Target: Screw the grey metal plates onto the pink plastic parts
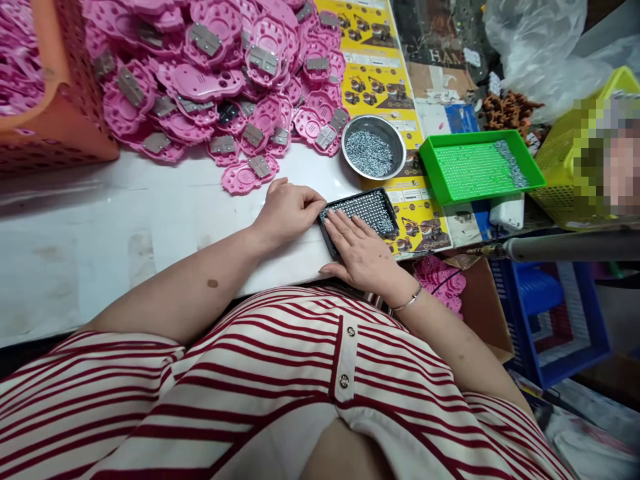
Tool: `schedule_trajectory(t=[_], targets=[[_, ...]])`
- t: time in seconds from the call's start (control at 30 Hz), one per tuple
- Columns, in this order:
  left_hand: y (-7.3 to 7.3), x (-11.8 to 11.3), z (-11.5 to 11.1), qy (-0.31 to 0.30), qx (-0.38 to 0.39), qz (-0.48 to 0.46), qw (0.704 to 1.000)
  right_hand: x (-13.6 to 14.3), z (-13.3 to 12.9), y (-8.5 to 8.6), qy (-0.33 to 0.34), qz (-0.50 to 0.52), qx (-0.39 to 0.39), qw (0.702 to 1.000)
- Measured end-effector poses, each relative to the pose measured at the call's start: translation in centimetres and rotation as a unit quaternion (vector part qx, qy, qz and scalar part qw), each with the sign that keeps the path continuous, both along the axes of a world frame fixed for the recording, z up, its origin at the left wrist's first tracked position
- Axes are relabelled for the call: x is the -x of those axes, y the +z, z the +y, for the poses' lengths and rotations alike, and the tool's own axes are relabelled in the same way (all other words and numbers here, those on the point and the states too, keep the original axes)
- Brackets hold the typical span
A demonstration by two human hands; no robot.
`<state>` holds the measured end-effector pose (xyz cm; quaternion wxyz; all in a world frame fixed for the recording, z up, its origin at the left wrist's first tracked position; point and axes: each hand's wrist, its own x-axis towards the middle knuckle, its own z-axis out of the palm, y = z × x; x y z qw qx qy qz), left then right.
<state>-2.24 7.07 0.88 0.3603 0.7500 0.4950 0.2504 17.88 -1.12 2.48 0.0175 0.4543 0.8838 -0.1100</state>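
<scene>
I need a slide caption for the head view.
Left hand at a black tray of small silvery pieces, right hand over it.

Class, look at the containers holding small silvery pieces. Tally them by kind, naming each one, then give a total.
Trays: 2 (black tray, green tray)
Bowls: 1 (metal bowl)
Total: 3

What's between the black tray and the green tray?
Yellow printed paper lies between the black tray and the green tray, in the head view.
</scene>
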Motion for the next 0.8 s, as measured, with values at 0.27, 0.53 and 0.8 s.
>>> schedule_trajectory(t=[0.27, 0.53, 0.8], targets=[[-0.1, 0.0, 0.1, 0.007, 0.003, -0.006, 1.0, 0.9, 1.3, 0.1, -0.019, 0.024, -0.011, 0.999], [-0.1, -0.1, 0.2, 0.012, 0.008, 0.002, 1.0, 1.1, 1.7, 0.0, 0.006, 0.072, -0.04, 0.997], [-0.2, -0.2, 0.2, 0.026, -0.009, -0.02, 0.999, 1.3, 3.0, 0.3, -0.003, 0.072, -0.046, 0.996]])
